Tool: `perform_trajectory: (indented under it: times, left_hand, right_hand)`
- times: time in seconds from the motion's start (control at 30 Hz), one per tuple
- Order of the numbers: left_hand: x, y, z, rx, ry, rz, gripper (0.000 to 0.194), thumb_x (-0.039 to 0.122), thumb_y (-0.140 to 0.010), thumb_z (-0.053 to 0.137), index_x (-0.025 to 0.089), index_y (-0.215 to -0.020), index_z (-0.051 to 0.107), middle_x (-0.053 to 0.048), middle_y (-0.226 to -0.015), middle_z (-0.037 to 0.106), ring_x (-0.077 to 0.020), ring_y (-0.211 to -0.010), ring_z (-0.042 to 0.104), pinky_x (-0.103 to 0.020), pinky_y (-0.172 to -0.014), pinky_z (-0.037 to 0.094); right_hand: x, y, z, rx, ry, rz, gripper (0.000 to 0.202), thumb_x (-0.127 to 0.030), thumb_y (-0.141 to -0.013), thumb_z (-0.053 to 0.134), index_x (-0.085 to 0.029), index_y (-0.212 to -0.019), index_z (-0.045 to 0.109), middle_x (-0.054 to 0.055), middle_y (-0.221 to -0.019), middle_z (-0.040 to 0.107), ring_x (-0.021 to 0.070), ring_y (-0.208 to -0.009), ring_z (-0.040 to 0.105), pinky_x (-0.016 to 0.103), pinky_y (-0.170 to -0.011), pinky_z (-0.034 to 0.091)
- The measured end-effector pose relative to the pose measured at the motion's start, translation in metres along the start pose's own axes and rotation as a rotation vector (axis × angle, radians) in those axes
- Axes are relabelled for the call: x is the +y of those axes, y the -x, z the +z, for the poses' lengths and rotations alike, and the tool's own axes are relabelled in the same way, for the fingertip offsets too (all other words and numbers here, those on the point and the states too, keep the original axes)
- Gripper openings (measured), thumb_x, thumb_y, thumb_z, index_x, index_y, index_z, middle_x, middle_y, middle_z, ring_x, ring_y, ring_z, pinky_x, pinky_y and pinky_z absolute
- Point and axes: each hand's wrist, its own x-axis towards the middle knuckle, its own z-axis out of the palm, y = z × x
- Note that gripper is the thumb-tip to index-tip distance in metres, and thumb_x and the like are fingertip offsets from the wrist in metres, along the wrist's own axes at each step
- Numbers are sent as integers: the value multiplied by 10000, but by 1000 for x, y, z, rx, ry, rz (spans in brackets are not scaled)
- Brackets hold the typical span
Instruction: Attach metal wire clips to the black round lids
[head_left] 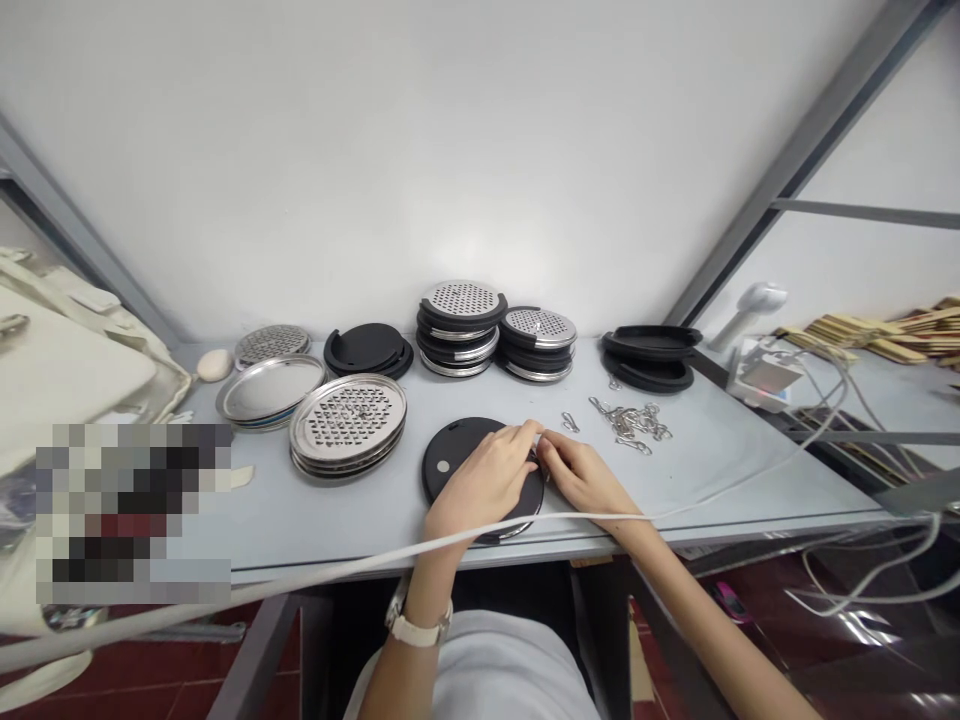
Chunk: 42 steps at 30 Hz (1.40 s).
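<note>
My left hand (487, 470) lies over a round black disc (448, 445) at the table's front edge, its fingers bent toward the disc's right rim. Close beside it, my right hand (577, 468) has its fingers pressed together at that rim. The fingertips of both hands nearly meet, and whatever small thing is between them is hidden. A metal rim shows under the disc's front side. To the right lies a loose pile of small metal clips (634, 422), with a single clip (570, 422) nearer my hands.
Metal grater discs (349, 415) and plain metal lids (271, 388) are stacked left. Black holders (366, 350), grater stacks (463, 300) (538, 328) and more black holders (651, 345) line the wall. A white cable (337, 572) crosses in front. A scanner (750, 310) stands right.
</note>
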Motion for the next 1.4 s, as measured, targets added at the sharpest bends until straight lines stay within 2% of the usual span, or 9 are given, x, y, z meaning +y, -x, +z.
perform_trajectory:
  times: [0.23, 0.43, 0.77, 0.93, 1.4]
  left_hand:
    - [0, 1, -1, 3, 11, 12, 285, 51, -887, 434, 206, -1125, 454, -48, -1070, 608, -201, -1041, 566, -329, -889, 452]
    - [0, 1, -2, 3, 8, 5, 257, 60, -891, 421, 202, -1101, 461, -49, -1054, 604, -199, -1023, 567, -335, -886, 448]
    - [0, 1, -1, 1, 2, 0, 242, 70, -892, 425, 204, -1091, 456, -54, -1053, 604, -206, -1020, 568, -345, -879, 452]
    - [1, 2, -1, -7, -7, -12, 247, 77, -901, 417, 208, -1106, 455, -56, -1057, 608, -207, -1032, 568, -346, -890, 447]
    - [0, 1, -1, -13, 18, -13, 273, 63, -893, 416, 210, -1123, 444, -54, -1055, 606, -203, -1026, 567, -328, -878, 451]
  right_hand:
    - [1, 1, 1, -27, 14, -7, 236, -307, -929, 350, -193, -802, 514, 13, -683, 599, 160, -611, 529, 261, -612, 383]
    - [3, 1, 2, -22, 29, -16, 162, -270, -893, 394, -203, -773, 481, -12, -637, 558, 146, -570, 502, 246, -580, 365]
    - [1, 1, 0, -39, 50, -28, 240, -286, -923, 353, -187, -805, 537, 19, -672, 614, 163, -602, 543, 258, -596, 372]
    - [2, 1, 2, -35, 73, -29, 236, -282, -918, 368, -190, -750, 505, 0, -625, 575, 152, -574, 525, 251, -575, 348]
    - [2, 1, 2, -24, 29, -12, 221, -281, -907, 380, -189, -754, 509, -6, -626, 567, 138, -553, 494, 243, -572, 362]
